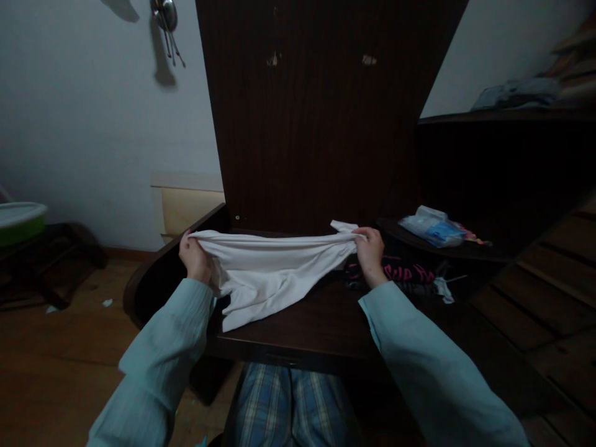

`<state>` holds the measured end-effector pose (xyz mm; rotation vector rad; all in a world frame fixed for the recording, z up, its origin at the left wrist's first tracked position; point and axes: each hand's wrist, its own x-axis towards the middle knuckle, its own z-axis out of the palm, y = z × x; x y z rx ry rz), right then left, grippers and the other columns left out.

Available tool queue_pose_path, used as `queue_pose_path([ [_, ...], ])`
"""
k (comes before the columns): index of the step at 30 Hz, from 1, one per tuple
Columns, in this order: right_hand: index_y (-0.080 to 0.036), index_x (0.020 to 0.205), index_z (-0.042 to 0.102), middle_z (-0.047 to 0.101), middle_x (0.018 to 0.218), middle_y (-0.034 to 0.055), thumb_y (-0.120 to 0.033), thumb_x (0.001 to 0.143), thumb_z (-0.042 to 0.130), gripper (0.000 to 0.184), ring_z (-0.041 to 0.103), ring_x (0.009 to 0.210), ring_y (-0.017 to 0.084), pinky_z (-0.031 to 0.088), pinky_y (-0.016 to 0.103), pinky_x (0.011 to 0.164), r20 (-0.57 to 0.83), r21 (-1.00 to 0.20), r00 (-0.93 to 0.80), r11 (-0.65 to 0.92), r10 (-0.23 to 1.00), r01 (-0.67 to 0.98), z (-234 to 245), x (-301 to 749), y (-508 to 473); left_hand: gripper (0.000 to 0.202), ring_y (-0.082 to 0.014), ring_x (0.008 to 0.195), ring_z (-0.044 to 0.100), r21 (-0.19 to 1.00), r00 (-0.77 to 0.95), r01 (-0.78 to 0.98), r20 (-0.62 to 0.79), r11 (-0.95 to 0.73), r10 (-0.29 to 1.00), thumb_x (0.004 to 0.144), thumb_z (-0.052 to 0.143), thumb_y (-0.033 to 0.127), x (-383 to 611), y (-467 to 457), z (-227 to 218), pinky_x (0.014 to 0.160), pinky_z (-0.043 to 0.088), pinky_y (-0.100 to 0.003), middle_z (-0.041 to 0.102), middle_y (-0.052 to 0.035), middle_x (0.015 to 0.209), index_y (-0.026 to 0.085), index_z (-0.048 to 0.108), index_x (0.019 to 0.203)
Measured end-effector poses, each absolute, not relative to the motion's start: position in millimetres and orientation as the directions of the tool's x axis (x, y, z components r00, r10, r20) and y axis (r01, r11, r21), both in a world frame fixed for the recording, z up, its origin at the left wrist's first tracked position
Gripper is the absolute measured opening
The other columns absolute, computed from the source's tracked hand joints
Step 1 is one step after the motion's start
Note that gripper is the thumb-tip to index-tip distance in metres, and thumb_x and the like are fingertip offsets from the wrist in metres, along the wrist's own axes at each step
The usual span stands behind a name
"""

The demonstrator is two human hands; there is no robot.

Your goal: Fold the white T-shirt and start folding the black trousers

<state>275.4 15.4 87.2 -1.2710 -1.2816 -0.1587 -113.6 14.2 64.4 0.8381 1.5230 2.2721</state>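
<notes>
A white cloth garment (274,267) is stretched between my two hands above the dark wooden desk (298,338). Its top edge is pulled nearly straight, while the lower part hangs in folds and rests on the desk, longer toward the left. My left hand (194,257) is closed round the upper left corner. At the upper right end my right hand (371,253) pinches the cloth, and a small flap sticks up beside those fingers. What kind of garment it is, I cannot tell.
Dark folded fabric with pink lettering (410,272) lies right of my right hand. Above it, a plastic packet (433,226) sits on a small shelf (484,249). A tall dark panel (316,124) backs the desk. At far left, a green tub (23,223) stands on a stool (60,248).
</notes>
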Motion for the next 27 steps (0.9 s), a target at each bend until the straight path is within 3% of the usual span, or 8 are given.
queue_pose_path([
  [3,-0.019,0.066,0.057,0.056,0.09,0.0066,-0.011,0.061,0.038,0.02,0.049,0.093,0.021,0.036,0.039,0.087,0.782,-0.572,0.321,0.413,0.534,0.708,90.1,272.1,11.0,0.038,-0.0178,0.107,0.048,0.914,-0.768,0.224,0.378,-0.337,0.516,0.06,0.049,0.012,-95.4,7.2,61.5,0.097,0.033,-0.031,0.054,-0.0067,0.109,0.018,0.052,0.098],
  [7,-0.019,0.09,0.06,0.054,0.11,0.0073,-0.01,0.069,0.035,0.034,0.047,0.106,0.02,0.035,0.038,0.094,0.755,-0.495,-0.009,0.579,0.656,0.648,68.0,231.1,-1.4,0.023,-0.0174,0.084,0.057,0.904,-0.381,0.304,0.404,-0.3,0.832,0.065,0.047,0.018,-60.1,-6.5,47.4,0.08,0.043,-0.031,0.06,-0.0036,0.082,0.016,0.056,0.086],
  [10,-0.019,0.129,0.035,0.033,0.135,0.0102,-0.015,0.075,0.037,0.055,0.038,0.119,0.021,0.036,0.038,0.095,0.6,-0.521,-0.158,0.533,0.784,0.666,36.7,198.2,-4.7,0.017,-0.0151,0.065,0.055,0.85,0.01,0.429,0.334,-0.306,0.943,0.071,0.049,0.029,-40.0,-14.9,27.7,0.064,0.044,-0.027,0.057,-0.0009,0.065,0.015,0.058,0.074],
  [13,-0.018,0.137,0.017,0.025,0.139,0.0141,-0.019,0.078,0.041,0.065,0.036,0.121,0.026,0.037,0.041,0.093,0.427,-0.525,-0.154,0.383,0.891,0.761,11.2,184.6,-2.1,0.026,-0.0131,0.058,0.051,0.727,0.245,0.57,0.294,-0.383,0.924,0.07,0.055,0.041,-32.9,-20.8,11.2,0.058,0.042,-0.025,0.054,0.0006,0.061,0.015,0.059,0.068],
  [17,-0.015,0.129,0.036,0.041,0.126,0.0188,-0.03,0.083,0.04,0.048,0.053,0.102,0.03,0.042,0.041,0.08,0.235,-0.396,-0.125,0.213,0.964,0.893,4.0,187.3,1.3,0.045,-0.018,0.074,0.056,0.538,0.402,0.678,0.299,-0.5,0.866,0.059,0.065,0.052,-32.1,-31.6,8.2,0.072,0.044,-0.03,0.06,-0.0041,0.077,0.016,0.062,0.086],
  [22,-0.015,0.102,0.057,0.058,0.102,0.015,-0.028,0.085,0.037,0.029,0.059,0.086,0.023,0.041,0.031,0.07,0.248,-0.287,-0.106,0.178,0.963,0.941,9.2,189.7,-0.3,0.08,-0.0299,0.11,0.045,0.346,0.492,0.755,0.263,-0.557,0.83,0.05,0.071,0.053,-30.0,-52.0,9.2,0.096,0.032,-0.043,0.052,-0.0135,0.117,0.018,0.05,0.118],
  [24,-0.015,0.092,0.059,0.062,0.09,0.0117,-0.029,0.083,0.041,0.024,0.058,0.083,0.021,0.04,0.029,0.069,0.254,-0.365,-0.101,0.192,0.962,0.911,8.5,188.7,-1.2,0.079,-0.0294,0.115,0.042,0.338,0.471,0.769,0.273,-0.542,0.839,0.057,0.068,0.049,-30.5,-56.9,4.5,0.098,0.03,-0.044,0.048,-0.0141,0.123,0.018,0.042,0.125],
  [27,-0.016,0.072,0.059,0.062,0.072,0.0044,-0.033,0.078,0.048,0.021,0.057,0.075,0.018,0.039,0.026,0.066,0.172,-0.671,-0.2,0.264,0.965,0.693,5.8,184.7,-3.9,0.085,-0.0301,0.121,0.035,0.379,0.378,0.779,0.352,-0.5,0.856,0.061,0.065,0.044,-30.4,-57.2,-3.0,0.1,0.029,-0.045,0.038,-0.0175,0.132,0.014,0.029,0.133],
])
